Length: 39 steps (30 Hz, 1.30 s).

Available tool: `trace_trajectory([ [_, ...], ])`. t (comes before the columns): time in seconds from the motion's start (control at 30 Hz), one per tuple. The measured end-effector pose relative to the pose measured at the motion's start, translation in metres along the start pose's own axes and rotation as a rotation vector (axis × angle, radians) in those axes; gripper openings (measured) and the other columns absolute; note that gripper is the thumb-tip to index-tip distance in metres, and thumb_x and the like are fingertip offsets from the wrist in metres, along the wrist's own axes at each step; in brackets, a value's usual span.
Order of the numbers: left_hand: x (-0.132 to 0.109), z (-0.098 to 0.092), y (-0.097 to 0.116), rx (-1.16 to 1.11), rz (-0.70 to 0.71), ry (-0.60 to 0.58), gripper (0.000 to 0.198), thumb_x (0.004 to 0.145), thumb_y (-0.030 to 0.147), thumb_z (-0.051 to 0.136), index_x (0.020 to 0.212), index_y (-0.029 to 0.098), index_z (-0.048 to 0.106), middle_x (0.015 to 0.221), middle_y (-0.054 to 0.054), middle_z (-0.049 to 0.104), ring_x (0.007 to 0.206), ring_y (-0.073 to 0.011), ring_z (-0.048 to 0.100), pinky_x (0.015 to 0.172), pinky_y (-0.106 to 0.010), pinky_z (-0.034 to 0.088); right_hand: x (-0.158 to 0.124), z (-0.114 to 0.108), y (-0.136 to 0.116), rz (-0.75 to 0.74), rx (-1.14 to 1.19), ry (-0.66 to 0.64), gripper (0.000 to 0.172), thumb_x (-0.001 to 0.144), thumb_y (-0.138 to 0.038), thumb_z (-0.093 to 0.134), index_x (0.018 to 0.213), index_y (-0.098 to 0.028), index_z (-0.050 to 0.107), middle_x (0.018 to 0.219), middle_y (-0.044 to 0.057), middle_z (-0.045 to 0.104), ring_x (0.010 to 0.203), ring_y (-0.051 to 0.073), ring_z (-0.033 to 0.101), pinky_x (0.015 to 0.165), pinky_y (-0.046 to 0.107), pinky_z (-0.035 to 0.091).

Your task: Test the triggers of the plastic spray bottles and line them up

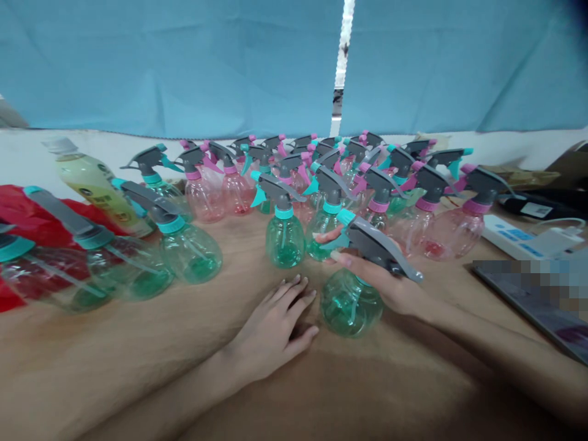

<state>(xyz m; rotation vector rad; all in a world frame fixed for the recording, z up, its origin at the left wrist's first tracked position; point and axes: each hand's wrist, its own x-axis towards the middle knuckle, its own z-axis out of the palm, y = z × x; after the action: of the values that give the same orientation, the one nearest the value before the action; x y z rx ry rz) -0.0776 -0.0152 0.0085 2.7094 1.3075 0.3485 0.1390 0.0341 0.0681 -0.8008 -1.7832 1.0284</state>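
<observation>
My right hand (386, 278) grips a green spray bottle (351, 306) around the neck below its grey trigger head, with the fingers reaching forward past the teal trigger. The bottle's base is at the tabletop; whether it touches cannot be told. Flat on the wooden table (151, 367) lies my left hand (275, 327), fingers apart and holding nothing, just left of that bottle. Close ahead of both hands stands another green spray bottle (285, 242) with a teal collar. A further green one (318, 245) is partly hidden behind my right fingers.
Several pink and green spray bottles (452, 233) crowd the back. More green ones (193, 254) stand at left, before a drink bottle (94, 184) and a red plastic bag (68, 214). At right are a power strip (509, 236) and a dark flat device (519, 300). Blue cloth (229, 67) hangs behind.
</observation>
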Motion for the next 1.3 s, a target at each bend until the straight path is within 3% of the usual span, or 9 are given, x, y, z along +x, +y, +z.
trace_trajectory([
  [0.13,0.0004,0.0002,0.0001,0.009,0.001,-0.014,0.049,0.096,0.039,0.051,0.137,0.012,0.046,0.149,-0.014,0.04,0.139,-0.0273,0.033,0.112,-0.045,0.03,0.0002,0.0007,0.0026,-0.034,0.018,-0.003,0.024,0.087,-0.037,0.062,0.109,-0.028,0.064,0.111,0.004,0.067,0.104,0.023,0.063,0.09,0.04,0.051],
  [0.23,0.0003,0.0006,-0.0002,0.005,0.003,-0.009,0.049,0.097,0.04,0.05,0.137,0.014,0.045,0.149,-0.013,0.04,0.139,-0.0271,0.033,0.112,-0.045,0.031,0.0007,0.001,0.0022,-0.024,0.02,-0.014,0.024,0.087,-0.038,0.062,0.109,-0.027,0.064,0.114,0.004,0.067,0.106,0.024,0.063,0.092,0.041,0.051],
  [0.4,-0.0005,0.0013,-0.0006,0.0,0.0,-0.012,0.049,0.096,0.04,0.051,0.137,0.013,0.046,0.149,-0.014,0.04,0.139,-0.0271,0.032,0.113,-0.044,0.029,0.0003,0.0007,0.0023,-0.015,0.024,-0.015,0.025,0.087,-0.038,0.061,0.109,-0.027,0.063,0.113,0.004,0.066,0.096,0.021,0.064,0.083,0.036,0.053],
  [0.57,-0.0007,0.0013,-0.0007,0.001,0.002,0.001,0.048,0.097,0.041,0.05,0.138,0.015,0.045,0.149,-0.012,0.04,0.139,-0.027,0.033,0.112,-0.045,0.03,0.0004,-0.0009,0.0028,0.004,-0.042,-0.026,0.023,0.088,-0.042,0.059,0.106,-0.028,0.063,0.092,0.002,0.066,0.073,0.017,0.061,0.075,0.035,0.053],
  [0.9,-0.0008,0.0026,-0.0018,-0.003,0.01,0.02,0.047,0.097,0.041,0.049,0.137,0.017,0.046,0.148,-0.012,0.041,0.138,-0.0275,0.035,0.111,-0.045,0.032,0.004,-0.0014,-0.0042,-0.062,-0.172,0.002,0.021,0.089,-0.047,0.055,0.086,-0.026,0.059,0.065,-0.002,0.05,0.07,0.017,0.056,0.067,0.032,0.046],
  [1.1,-0.0005,0.0012,-0.001,0.015,0.005,-0.002,0.049,0.097,0.041,0.05,0.138,0.014,0.045,0.149,-0.012,0.041,0.139,-0.0273,0.033,0.112,-0.045,0.03,0.0049,-0.0015,-0.0037,-0.095,-0.165,0.006,0.028,0.089,-0.05,0.053,0.081,-0.024,0.061,0.071,0.0,0.057,0.069,0.017,0.056,0.062,0.03,0.044],
  [1.3,0.0008,0.0006,-0.0009,0.025,0.003,-0.008,0.048,0.097,0.041,0.05,0.137,0.014,0.046,0.148,-0.012,0.042,0.138,-0.0274,0.035,0.111,-0.044,0.032,0.0059,-0.0017,-0.0064,-0.109,-0.179,0.002,0.029,0.089,-0.05,0.053,0.08,-0.023,0.062,0.067,-0.001,0.056,0.064,0.015,0.054,0.058,0.029,0.042],
])
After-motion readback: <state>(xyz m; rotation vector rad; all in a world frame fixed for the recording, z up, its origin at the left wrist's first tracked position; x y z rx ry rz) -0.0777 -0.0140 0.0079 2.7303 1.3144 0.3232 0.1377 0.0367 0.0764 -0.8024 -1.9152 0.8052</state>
